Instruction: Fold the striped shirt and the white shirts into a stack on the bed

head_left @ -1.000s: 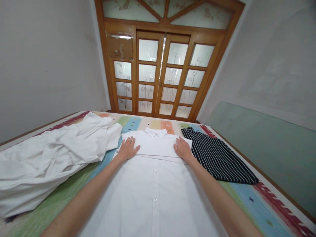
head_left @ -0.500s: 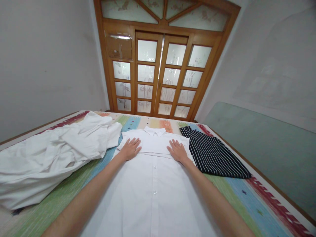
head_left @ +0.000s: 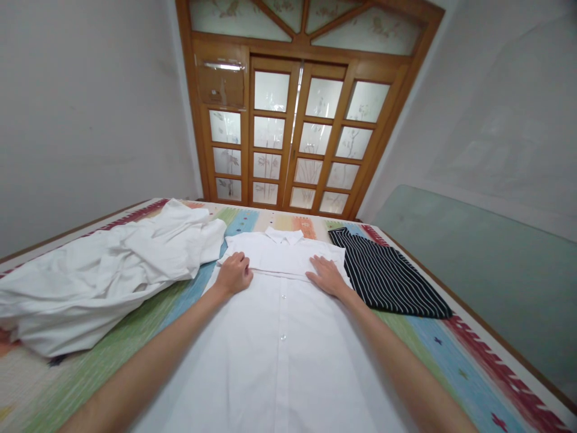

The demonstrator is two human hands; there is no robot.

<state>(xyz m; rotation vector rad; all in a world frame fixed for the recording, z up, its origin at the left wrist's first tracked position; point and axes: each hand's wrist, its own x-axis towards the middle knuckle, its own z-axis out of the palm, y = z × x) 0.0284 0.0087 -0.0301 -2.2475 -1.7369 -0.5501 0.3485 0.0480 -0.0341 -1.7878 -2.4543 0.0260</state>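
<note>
A white button-up shirt [head_left: 270, 325] lies spread flat in front of me, its collar away from me and its buttons up the middle. Across its chest runs a horizontal fold or overlapping edge. At the left side of the chest, my left hand [head_left: 234, 273] is closed, fingers curled against the cloth; the fingertips are partly hidden. My right hand [head_left: 327, 275] rests flat on the right side of the chest, fingers stretched out.
A crumpled white garment [head_left: 112, 264] lies to the left. Black cloth with white stripes [head_left: 392, 276] lies folded on the right. Beneath is a colourful striped bed cover [head_left: 428, 349]. A pale green panel [head_left: 478, 264] stands along the right, and wooden glazed doors [head_left: 293, 132] are beyond the far edge.
My left hand has gone from lying flat with fingers spread to curled closed at nearly the same spot. The right hand stays flat on the shirt. The view has shifted slightly.
</note>
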